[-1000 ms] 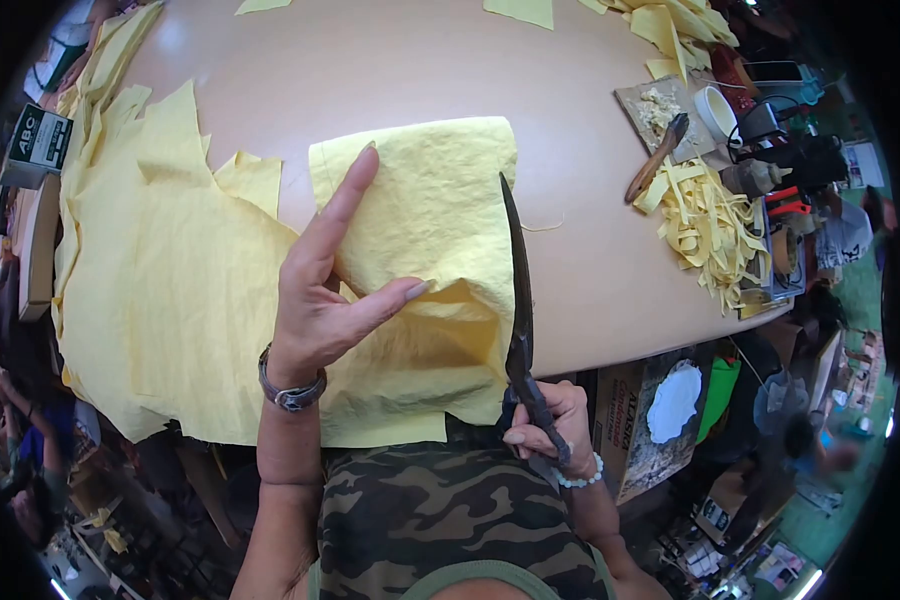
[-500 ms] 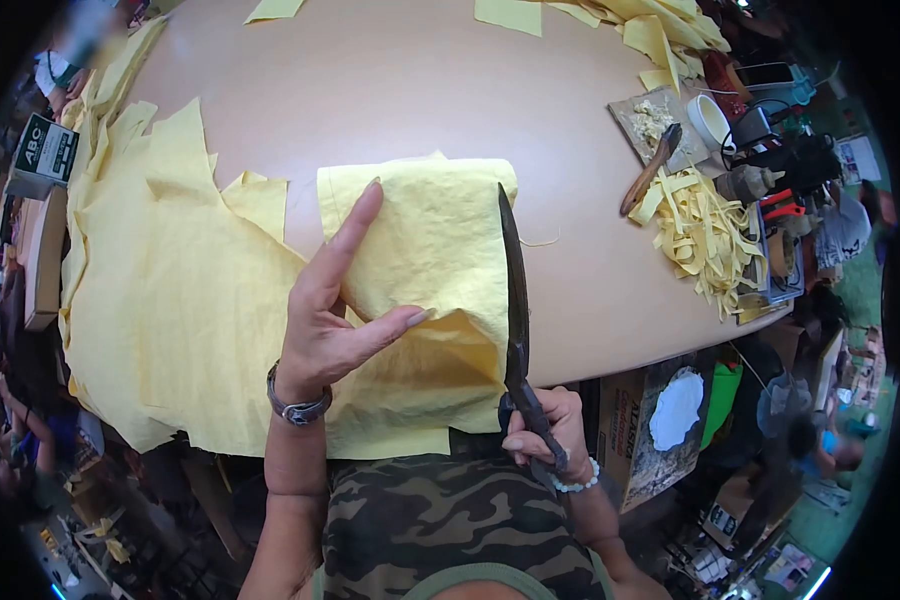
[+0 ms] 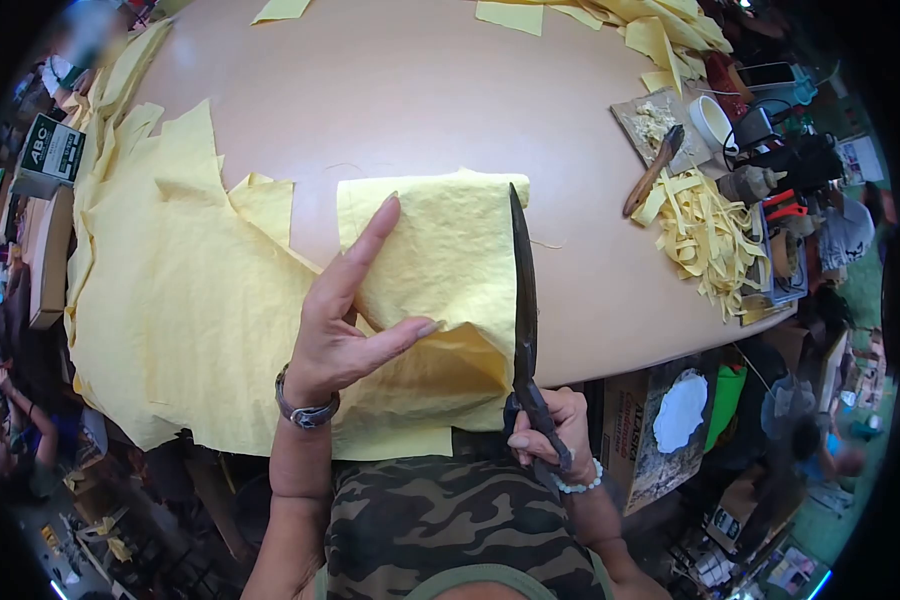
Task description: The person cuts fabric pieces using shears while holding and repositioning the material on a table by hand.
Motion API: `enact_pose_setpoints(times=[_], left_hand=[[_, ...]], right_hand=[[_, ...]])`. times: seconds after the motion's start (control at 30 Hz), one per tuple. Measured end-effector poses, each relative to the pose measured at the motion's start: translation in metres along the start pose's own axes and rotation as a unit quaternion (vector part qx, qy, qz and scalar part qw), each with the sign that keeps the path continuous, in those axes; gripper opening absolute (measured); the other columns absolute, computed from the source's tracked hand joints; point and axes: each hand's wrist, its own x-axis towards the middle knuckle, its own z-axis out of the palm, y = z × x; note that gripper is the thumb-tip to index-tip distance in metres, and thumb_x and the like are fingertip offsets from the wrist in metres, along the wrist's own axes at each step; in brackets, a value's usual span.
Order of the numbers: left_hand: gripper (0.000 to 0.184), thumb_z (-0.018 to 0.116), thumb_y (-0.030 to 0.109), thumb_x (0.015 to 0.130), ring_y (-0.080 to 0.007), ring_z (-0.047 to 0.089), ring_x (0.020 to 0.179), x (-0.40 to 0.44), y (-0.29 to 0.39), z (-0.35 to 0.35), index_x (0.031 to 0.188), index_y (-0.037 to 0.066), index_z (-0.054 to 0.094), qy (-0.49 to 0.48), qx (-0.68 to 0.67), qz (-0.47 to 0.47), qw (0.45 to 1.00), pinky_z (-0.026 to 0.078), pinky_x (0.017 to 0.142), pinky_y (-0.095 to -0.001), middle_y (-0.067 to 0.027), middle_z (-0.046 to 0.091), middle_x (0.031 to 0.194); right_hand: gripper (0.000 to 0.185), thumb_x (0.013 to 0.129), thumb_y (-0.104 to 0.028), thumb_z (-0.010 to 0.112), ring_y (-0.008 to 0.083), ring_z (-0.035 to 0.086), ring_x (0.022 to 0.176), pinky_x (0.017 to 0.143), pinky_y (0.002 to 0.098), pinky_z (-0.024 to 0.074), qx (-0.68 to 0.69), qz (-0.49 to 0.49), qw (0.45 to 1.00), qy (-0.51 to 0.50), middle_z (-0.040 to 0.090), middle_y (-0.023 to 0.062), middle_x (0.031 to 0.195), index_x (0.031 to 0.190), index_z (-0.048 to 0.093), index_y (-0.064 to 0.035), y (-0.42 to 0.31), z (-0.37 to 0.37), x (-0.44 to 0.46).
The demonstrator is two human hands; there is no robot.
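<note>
A folded piece of yellow cloth [image 3: 440, 250] lies on the table in front of me, its near part lifted into a loose fold. My left hand [image 3: 345, 335] rests at its left side, thumb and forefinger spread apart against the cloth; the other fingers are mostly hidden. Wrapped round the handles of large dark scissors [image 3: 525, 300], my right hand [image 3: 552, 428] is at the table's near edge. The blades point away from me along the cloth's right edge and look closed or nearly so. Left of the folded piece spreads a larger yellow cloth [image 3: 180, 290].
At the right are a pile of yellow strips [image 3: 705, 235], a wooden-handled tool [image 3: 655, 170], a white cup [image 3: 710, 122] and a tray [image 3: 785, 250]. More yellow cloth [image 3: 665, 40] lies at the far right corner. A box [image 3: 50, 150] stands at the left edge.
The folded cloth, my left hand and the scissors have shifted slightly right and toward me. My left thumb and forefinger remain spread.
</note>
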Motion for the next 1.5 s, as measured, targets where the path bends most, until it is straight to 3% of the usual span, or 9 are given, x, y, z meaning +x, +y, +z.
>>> enact_pose_setpoints(times=[0.27, 0.57, 0.67, 0.77, 0.93, 1.0, 1.2, 1.4, 1.5], left_hand=[[0.091, 0.076, 0.001, 0.057, -0.0211, 0.031, 0.126, -0.005, -0.001, 0.0, 0.133, -0.006, 0.025, -0.025, 0.0, -0.026, 0.999, 0.026, 0.103, -0.0326, -0.0164, 0.029, 0.138], [0.091, 0.076, 0.001, 0.058, -0.0214, 0.03, 0.127, -0.007, -0.003, -0.001, 0.132, -0.007, 0.025, -0.03, 0.004, -0.034, 0.999, 0.026, 0.103, -0.0326, -0.0167, 0.03, 0.138], [0.081, 0.072, 0.001, 0.064, -0.02, 0.039, 0.121, -0.007, -0.003, 0.003, 0.133, -0.002, 0.03, -0.009, -0.023, -0.028, 0.999, 0.032, 0.099, -0.0296, -0.0157, 0.039, 0.131], [0.09, 0.073, 0.002, 0.063, -0.0196, 0.04, 0.12, -0.006, -0.006, 0.003, 0.136, -0.001, 0.021, -0.015, 0.001, -0.019, 1.0, 0.033, 0.098, -0.0292, -0.0153, 0.04, 0.131], [0.097, 0.067, -0.002, 0.068, -0.019, 0.048, 0.111, 0.013, 0.006, -0.002, 0.139, 0.003, 0.001, 0.09, -0.274, -0.122, 0.95, 0.036, 0.095, -0.0288, -0.0176, 0.045, 0.125], [0.087, 0.061, -0.004, 0.073, -0.0183, 0.053, 0.104, 0.027, 0.004, -0.007, 0.139, 0.003, 0.003, 0.128, -0.34, -0.163, 0.917, 0.038, 0.094, -0.0285, -0.0196, 0.048, 0.121], [0.068, 0.061, -0.008, 0.071, -0.0161, 0.052, 0.107, 0.034, 0.0, -0.009, 0.132, 0.001, 0.033, 0.092, -0.204, -0.083, 0.971, 0.044, 0.089, -0.0263, -0.0155, 0.046, 0.125], [0.069, 0.067, -0.005, 0.068, -0.0172, 0.046, 0.114, 0.031, 0.008, 0.001, 0.129, -0.001, 0.036, 0.113, -0.13, -0.097, 0.98, 0.039, 0.095, -0.0289, -0.014, 0.042, 0.129], [0.069, 0.066, -0.005, 0.068, -0.0184, 0.043, 0.116, 0.026, 0.003, -0.002, 0.129, -0.002, 0.035, 0.101, -0.087, -0.039, 0.99, 0.036, 0.098, -0.03, -0.0147, 0.041, 0.13]], right_hand=[[0.018, 0.07, -0.008, 0.071, 0.004, 0.048, 0.041, 0.039, 0.0165, 0.0347, 0.042, -0.001, 0.999, -0.001, 0.052, -0.0016, 0.05, 0.064, 0.055, -0.0016, 0.0, 0.004, 0.005], [0.016, 0.07, -0.005, 0.071, 0.0036, 0.049, 0.043, 0.039, 0.0167, 0.0362, 0.054, -0.003, 0.999, 0.001, 0.054, -0.0004, 0.053, 0.068, 0.055, -0.0011, 0.001, 0.006, 0.006], [0.016, 0.071, -0.005, 0.07, 0.0035, 0.049, 0.043, 0.038, 0.0165, 0.036, 0.065, -0.003, 0.998, 0.005, 0.054, -0.0007, 0.054, 0.068, 0.055, -0.0013, 0.0, 0.009, 0.009], [0.018, 0.072, -0.006, 0.071, 0.0033, 0.049, 0.043, 0.038, 0.0162, 0.0358, 0.057, 0.028, 0.998, 0.017, 0.053, -0.0012, 0.053, 0.068, 0.055, -0.0016, -0.001, 0.01, 0.007], [0.02, 0.072, -0.008, 0.072, 0.0032, 0.049, 0.044, 0.038, 0.0159, 0.0357, 0.054, 0.047, 0.997, 0.017, 0.052, -0.0014, 0.053, 0.067, 0.054, -0.002, 0.0, 0.009, 0.007], [0.02, 0.071, -0.008, 0.072, 0.0033, 0.049, 0.044, 0.038, 0.0161, 0.0357, 0.061, 0.047, 0.997, 0.013, 0.052, -0.0016, 0.053, 0.066, 0.054, -0.0021, 0.0, 0.01, 0.006], [0.02, 0.07, -0.007, 0.073, 0.0034, 0.05, 0.044, 0.039, 0.0163, 0.0356, 0.03, 0.027, 0.999, -0.002, 0.053, -0.0011, 0.053, 0.065, 0.054, -0.0022, 0.005, 0.008, 0.005], [0.02, 0.07, -0.01, 0.072, 0.0038, 0.049, 0.044, 0.04, 0.0169, 0.0372, 0.02, 0.007, 1.0, -0.013, 0.054, -0.0008, 0.054, 0.066, 0.054, -0.0018, 0.007, 0.011, 0.005], [0.02, 0.07, -0.01, 0.072, 0.004, 0.05, 0.045, 0.041, 0.0172, 0.038, 0.038, 0.025, 0.999, 0.002, 0.054, -0.0005, 0.055, 0.068, 0.055, -0.0013, 0.004, 0.016, 0.008]])
